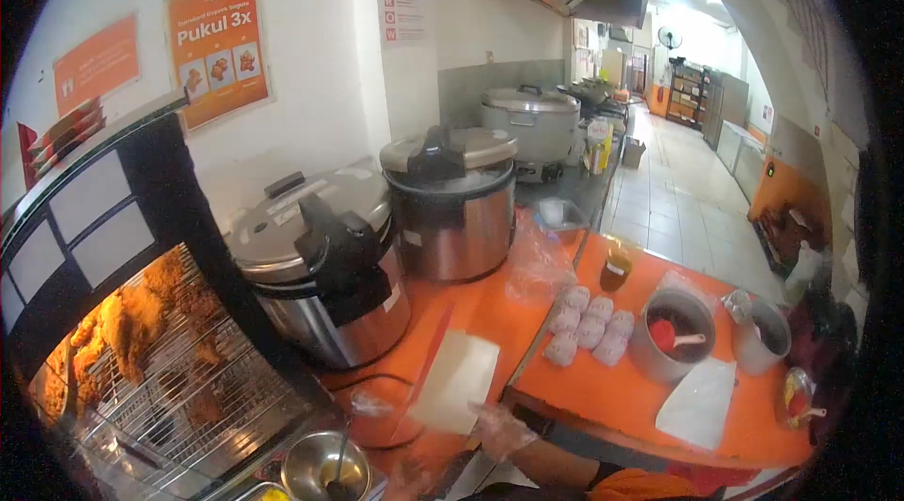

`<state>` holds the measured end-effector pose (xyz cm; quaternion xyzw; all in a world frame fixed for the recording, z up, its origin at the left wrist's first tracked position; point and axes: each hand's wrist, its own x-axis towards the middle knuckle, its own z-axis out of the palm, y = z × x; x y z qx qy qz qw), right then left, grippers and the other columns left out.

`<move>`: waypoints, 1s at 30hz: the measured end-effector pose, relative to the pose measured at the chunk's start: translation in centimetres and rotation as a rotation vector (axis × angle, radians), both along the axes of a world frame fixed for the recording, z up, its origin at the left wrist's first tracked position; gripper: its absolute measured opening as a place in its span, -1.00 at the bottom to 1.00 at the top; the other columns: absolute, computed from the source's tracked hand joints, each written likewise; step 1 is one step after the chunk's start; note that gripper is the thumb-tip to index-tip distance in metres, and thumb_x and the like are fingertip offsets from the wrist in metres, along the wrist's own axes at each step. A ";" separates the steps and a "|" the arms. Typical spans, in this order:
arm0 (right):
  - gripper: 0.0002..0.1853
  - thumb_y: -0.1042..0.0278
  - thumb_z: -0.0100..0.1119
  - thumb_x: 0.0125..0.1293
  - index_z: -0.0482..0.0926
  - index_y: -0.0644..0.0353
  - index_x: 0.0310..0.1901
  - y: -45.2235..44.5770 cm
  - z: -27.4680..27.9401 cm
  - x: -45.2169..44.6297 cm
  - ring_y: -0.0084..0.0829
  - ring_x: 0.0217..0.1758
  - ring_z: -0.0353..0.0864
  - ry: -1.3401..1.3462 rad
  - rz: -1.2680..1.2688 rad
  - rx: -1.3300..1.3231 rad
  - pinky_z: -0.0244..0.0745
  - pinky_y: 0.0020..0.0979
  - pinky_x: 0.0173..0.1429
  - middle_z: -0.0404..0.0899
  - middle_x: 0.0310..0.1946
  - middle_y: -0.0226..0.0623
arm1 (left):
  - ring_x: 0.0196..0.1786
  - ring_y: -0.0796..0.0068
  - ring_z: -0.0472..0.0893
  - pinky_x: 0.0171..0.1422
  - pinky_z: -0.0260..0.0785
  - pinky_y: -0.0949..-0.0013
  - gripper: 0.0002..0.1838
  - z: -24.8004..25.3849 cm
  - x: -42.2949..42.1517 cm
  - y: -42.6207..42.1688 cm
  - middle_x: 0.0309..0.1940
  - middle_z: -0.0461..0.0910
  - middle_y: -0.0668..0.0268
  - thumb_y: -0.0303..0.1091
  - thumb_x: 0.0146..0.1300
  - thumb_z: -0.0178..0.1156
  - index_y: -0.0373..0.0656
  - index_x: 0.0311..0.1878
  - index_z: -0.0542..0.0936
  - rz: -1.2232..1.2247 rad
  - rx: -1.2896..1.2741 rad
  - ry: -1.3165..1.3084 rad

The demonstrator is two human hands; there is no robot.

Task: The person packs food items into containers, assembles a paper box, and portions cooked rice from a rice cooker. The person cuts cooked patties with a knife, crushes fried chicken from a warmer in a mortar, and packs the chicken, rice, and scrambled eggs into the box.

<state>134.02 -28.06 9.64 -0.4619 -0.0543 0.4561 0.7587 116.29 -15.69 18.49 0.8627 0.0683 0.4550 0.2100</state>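
Observation:
A cream sheet of paper (459, 379) is over the orange counter, beside a thin red strip. My right hand (505, 432), which seems to be in a clear glove, has its fingertips at the paper's lower right edge and appears to grip it. Low in the view, my left hand (407, 479) is smeared by motion, so its fingers cannot be made out. Nearest to it is a steel bowl (327, 465) with a dark-handled utensil inside. A small clear plastic bag (370, 399) lies left of the paper.
Two large rice cookers (315, 266) (452, 204) stand behind. A lit cabinet (160, 341) holds fried chicken at left. On the right table are several wrapped balls (591, 324), a pot (672, 350) with a red scoop, a smaller pot (761, 341) and white paper (699, 404).

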 end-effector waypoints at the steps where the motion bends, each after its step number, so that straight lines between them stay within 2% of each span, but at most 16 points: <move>1: -0.54 0.07 0.07 0.29 0.45 0.22 0.10 -0.1 0.6 0.3 -0.37 0.14 0.43 -0.075 0.061 -0.012 0.33 -0.34 0.17 0.53 0.05 -0.27 | -0.15 0.19 0.48 -0.02 0.38 0.15 -0.82 -0.8 1.7 -0.1 -0.20 0.48 0.13 -0.43 0.19 0.11 -0.24 -0.14 0.47 -0.045 -0.051 0.042; 5: -0.55 0.08 0.08 0.28 0.45 0.19 0.09 0.1 3.4 3.4 -0.34 0.07 0.45 -0.223 0.267 -0.022 0.36 -0.31 0.11 0.52 0.00 -0.26 | -0.11 0.17 0.47 0.02 0.35 0.14 -0.81 -1.8 6.9 0.6 -0.18 0.48 0.13 -0.43 0.17 0.13 -0.22 -0.14 0.49 -0.074 -0.108 0.110; 8: -0.55 0.10 0.11 0.24 0.45 0.17 0.09 0.4 5.2 9.1 -0.30 0.05 0.45 -0.466 0.258 -0.074 0.38 -0.28 0.08 0.51 -0.01 -0.24 | -0.08 0.16 0.47 0.04 0.33 0.14 -0.80 -1.6 10.9 1.5 -0.17 0.48 0.13 -0.42 0.15 0.14 -0.20 -0.14 0.50 -0.036 -0.120 0.110; 11: -0.55 0.11 0.15 0.21 0.46 0.14 0.09 0.1 12.0 17.7 -0.27 0.02 0.45 -1.012 0.016 -0.225 0.39 -0.24 0.05 0.50 -0.02 -0.23 | -0.05 0.15 0.46 0.07 0.31 0.14 -0.79 -1.1 14.5 2.2 -0.16 0.48 0.13 -0.42 0.13 0.15 -0.19 -0.14 0.50 0.003 -0.117 0.108; 14: -0.54 0.12 0.18 0.18 0.46 0.11 0.09 1.1 22.5 25.9 -0.23 0.00 0.46 -1.686 -0.445 -0.542 0.40 -0.21 0.02 0.48 -0.02 -0.21 | -0.02 0.14 0.46 0.10 0.29 0.13 -0.78 -0.6 17.5 2.7 -0.15 0.48 0.13 -0.41 0.12 0.16 -0.17 -0.14 0.51 0.042 -0.117 0.100; 16: -0.54 0.13 0.20 0.16 0.46 0.10 0.09 2.6 27.5 30.4 -0.20 -0.02 0.46 -1.942 -0.619 -0.774 0.41 -0.18 0.00 0.48 -0.03 -0.20 | 0.00 0.13 0.45 0.11 0.27 0.13 -0.77 -0.3 18.9 3.0 -0.15 0.48 0.13 -0.41 0.10 0.17 -0.16 -0.14 0.52 0.065 -0.111 0.084; 17: -0.53 0.13 0.21 0.15 0.46 0.09 0.08 3.5 29.2 32.6 -0.19 -0.02 0.46 -2.028 -0.674 -0.850 0.41 -0.17 -0.01 0.47 -0.03 -0.19 | 0.01 0.12 0.45 0.12 0.26 0.13 -0.77 -0.2 19.5 3.2 -0.14 0.48 0.13 -0.40 0.10 0.17 -0.16 -0.14 0.52 0.077 -0.104 0.074; 20: -0.56 0.19 0.28 0.05 0.51 0.11 0.00 5.1 30.5 39.0 -0.09 -0.09 0.48 -2.288 -0.601 -0.671 0.42 -0.13 -0.01 0.51 -0.12 -0.17 | 0.04 0.11 0.45 0.15 0.24 0.12 -0.76 0.4 20.9 3.8 -0.13 0.47 0.13 -0.40 0.08 0.18 -0.15 -0.14 0.53 0.099 -0.038 0.010; 21: -0.59 0.20 0.29 0.03 0.53 0.12 -0.05 5.3 30.8 40.0 -0.08 -0.12 0.49 -2.302 -0.550 -0.624 0.42 -0.12 -0.03 0.52 -0.16 -0.18 | 0.05 0.11 0.45 0.16 0.24 0.12 -0.76 1.1 21.2 4.1 -0.13 0.47 0.13 -0.40 0.08 0.18 -0.14 -0.14 0.54 0.101 0.010 -0.028; 23: -0.65 0.21 0.30 0.00 0.58 0.15 -0.16 5.6 31.3 41.5 -0.06 -0.18 0.50 -2.321 -0.458 -0.530 0.43 -0.11 -0.07 0.54 -0.26 -0.19 | 0.07 0.10 0.44 0.18 0.22 0.12 -0.75 3.5 22.2 5.2 -0.12 0.47 0.13 -0.39 0.06 0.19 -0.13 -0.14 0.54 0.093 0.155 -0.132; 25: -0.68 0.21 0.31 -0.03 0.59 0.16 -0.23 5.6 31.1 42.9 -0.07 -0.22 0.51 -2.373 -0.467 -0.459 0.43 -0.10 -0.10 0.54 -0.32 -0.19 | 0.09 0.09 0.44 0.19 0.21 0.11 -0.74 9.3 25.3 6.7 -0.12 0.47 0.13 -0.39 0.05 0.20 -0.12 -0.14 0.55 0.124 0.349 -0.131; 26: -0.69 0.20 0.32 -0.05 0.59 0.16 -0.27 5.5 31.0 43.4 -0.07 -0.24 0.52 -2.397 -0.467 -0.427 0.44 -0.09 -0.11 0.54 -0.35 -0.19 | 0.14 0.13 0.40 0.23 0.16 0.08 -0.57 13.5 27.8 7.3 0.09 0.43 0.16 -0.44 0.09 0.13 -0.10 0.10 0.48 0.157 0.457 -0.057; 27: -0.71 0.21 0.31 -0.04 0.59 0.16 -0.28 5.4 31.1 43.5 -0.07 -0.24 0.52 -2.407 -0.519 -0.391 0.44 -0.10 -0.13 0.53 -0.35 -0.18 | 0.11 0.03 0.43 0.19 0.19 0.08 -0.61 16.1 31.0 8.0 0.06 0.49 0.20 -0.45 0.10 0.15 -0.07 0.06 0.54 0.239 0.433 -0.087; 28: -0.73 0.21 0.30 -0.03 0.59 0.15 -0.30 5.4 31.5 43.5 -0.08 -0.24 0.52 -2.416 -0.576 -0.354 0.44 -0.11 -0.14 0.53 -0.35 -0.18 | 0.20 0.04 0.39 0.21 0.19 0.05 -0.58 18.4 34.2 8.7 0.16 0.44 0.22 -0.40 0.08 0.20 -0.04 0.09 0.53 0.282 0.409 -0.153; 30: -0.76 0.22 0.28 -0.01 0.59 0.15 -0.32 5.8 32.0 43.9 -0.08 -0.24 0.52 -2.423 -0.679 -0.312 0.44 -0.12 -0.16 0.52 -0.36 -0.18 | 0.28 0.04 0.34 0.25 0.17 -0.01 -0.56 21.6 39.6 10.9 0.22 0.40 0.20 -0.36 0.07 0.25 -0.01 0.09 0.53 0.347 0.436 -0.133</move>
